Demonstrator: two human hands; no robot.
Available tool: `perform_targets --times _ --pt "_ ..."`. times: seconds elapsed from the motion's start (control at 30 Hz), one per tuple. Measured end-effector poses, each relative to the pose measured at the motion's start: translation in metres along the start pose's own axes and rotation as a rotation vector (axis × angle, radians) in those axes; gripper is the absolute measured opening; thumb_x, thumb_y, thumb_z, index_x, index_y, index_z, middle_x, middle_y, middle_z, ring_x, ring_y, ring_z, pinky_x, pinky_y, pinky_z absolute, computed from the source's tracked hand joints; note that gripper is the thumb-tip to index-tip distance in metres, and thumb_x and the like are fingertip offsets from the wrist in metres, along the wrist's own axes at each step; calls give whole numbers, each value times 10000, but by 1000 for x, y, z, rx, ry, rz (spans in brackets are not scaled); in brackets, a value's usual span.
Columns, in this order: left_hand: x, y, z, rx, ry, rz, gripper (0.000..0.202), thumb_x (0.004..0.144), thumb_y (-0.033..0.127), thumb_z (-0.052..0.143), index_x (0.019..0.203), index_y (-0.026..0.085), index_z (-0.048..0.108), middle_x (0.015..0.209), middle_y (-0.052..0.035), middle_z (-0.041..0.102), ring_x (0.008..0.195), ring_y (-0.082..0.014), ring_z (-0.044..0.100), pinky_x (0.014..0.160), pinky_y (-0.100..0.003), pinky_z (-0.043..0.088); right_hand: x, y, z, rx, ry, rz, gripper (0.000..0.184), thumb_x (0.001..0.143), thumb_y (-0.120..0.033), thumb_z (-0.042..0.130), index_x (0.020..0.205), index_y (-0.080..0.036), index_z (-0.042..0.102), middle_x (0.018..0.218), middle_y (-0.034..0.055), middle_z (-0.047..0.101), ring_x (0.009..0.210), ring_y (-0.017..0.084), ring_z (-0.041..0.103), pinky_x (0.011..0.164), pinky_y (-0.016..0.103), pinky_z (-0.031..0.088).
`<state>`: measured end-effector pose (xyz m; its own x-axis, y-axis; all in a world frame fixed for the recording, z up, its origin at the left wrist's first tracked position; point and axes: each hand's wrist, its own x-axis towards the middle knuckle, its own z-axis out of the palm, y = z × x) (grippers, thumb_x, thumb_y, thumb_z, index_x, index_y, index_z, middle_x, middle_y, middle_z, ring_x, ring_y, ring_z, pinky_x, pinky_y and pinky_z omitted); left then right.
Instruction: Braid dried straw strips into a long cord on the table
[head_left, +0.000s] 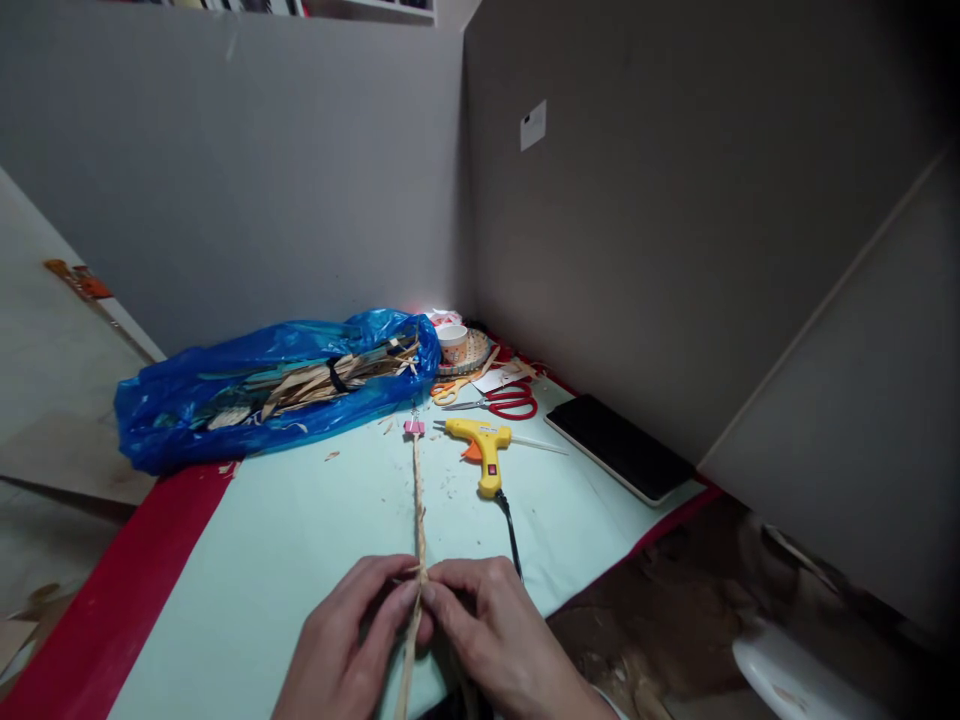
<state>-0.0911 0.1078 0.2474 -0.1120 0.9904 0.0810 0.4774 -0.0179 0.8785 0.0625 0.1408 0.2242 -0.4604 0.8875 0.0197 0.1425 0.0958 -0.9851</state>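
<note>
A thin braid of pale dried straw (419,490) runs toward me down the table from a pink binder clip (414,428) gripping its far end. My left hand (352,630) pinches the strands from the left, thumb and forefinger pressed together. From the other side my right hand (499,625) pinches the same spot, its fingertips almost touching those of the left. Loose strands hang below both hands toward the table's near edge. To the right of the braid lies a yellow glue gun (489,452) with an orange trigger and a black cord.
A blue plastic bag (172,400) with bundled dried strips (315,388) lies at the back left. Behind the glue gun are red-handled scissors (511,402), yellow-handled scissors (446,393), a paper cup (452,343) and a woven piece (478,350). A black tablet-like slab (619,445) rests at right. Grey partitions enclose the back.
</note>
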Motion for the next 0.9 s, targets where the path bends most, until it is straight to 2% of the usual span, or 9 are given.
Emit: perform_targets --times 0.07,0.13,0.3,0.43,0.5,0.57,0.63,0.77,0.9 --pt "10 -3 5 -148 -141 -155 249 820 437 599 895 207 658 762 -14 697 744 -192 641 695 -258 505 0 -1 -2 -17 -2 -21 341 941 -285 450 692 -141 632 656 2 619 590 96 507 564 189 359" --pt "15 -8 11 -283 -220 -255 269 814 450 613 895 194 610 633 20 635 618 -158 587 596 -242 471 -1 -2 -3 -38 -28 -39 334 949 -263 429 716 -148 639 677 5 642 620 103 546 602 190 382" --pt "12 -15 20 -520 -320 -346 316 811 497 614 880 204 518 557 69 546 407 -69 445 429 -187 330 -2 -1 -6 -159 -76 -77 320 953 -218 396 738 -161 627 690 12 670 661 119 598 647 193 403" --pt "8 -13 23 -627 -310 -460 418 724 579 681 837 225 489 477 146 295 383 -24 184 369 -142 122 -3 0 -7 -336 -50 -136 270 936 -216 423 766 -162 625 714 22 670 622 111 546 584 195 367" --pt "8 -13 24 -613 -295 -443 431 716 595 680 821 228 479 464 145 297 376 -29 205 363 -139 157 -2 -1 -8 -337 -74 -161 278 939 -197 409 759 -161 616 705 20 672 611 106 549 585 190 370" --pt "8 -14 26 -588 -301 -369 405 756 592 637 832 228 477 458 112 413 375 -57 359 394 -166 302 -2 -4 -10 -293 -115 -166 320 952 -175 371 725 -160 597 682 13 675 602 97 571 596 178 383" --pt "8 -16 26 -589 -317 -330 375 783 567 618 852 222 489 464 84 479 398 -82 438 432 -190 357 -2 -6 -12 -296 -129 -158 326 952 -168 366 712 -162 586 680 15 677 612 100 592 605 174 396" --pt "9 -16 26 -672 -276 -365 419 698 555 716 828 203 528 472 140 310 392 -26 187 395 -165 164 -4 -10 -16 -491 -95 -130 217 919 -193 433 794 -163 607 777 55 684 673 139 609 626 210 418" --pt "6 -12 26 -526 -167 -346 420 708 573 690 740 190 522 458 141 254 410 -33 161 424 -200 83 -8 -12 -19 -604 -79 -128 255 932 -209 396 750 -174 570 736 48 655 633 139 595 597 216 419"
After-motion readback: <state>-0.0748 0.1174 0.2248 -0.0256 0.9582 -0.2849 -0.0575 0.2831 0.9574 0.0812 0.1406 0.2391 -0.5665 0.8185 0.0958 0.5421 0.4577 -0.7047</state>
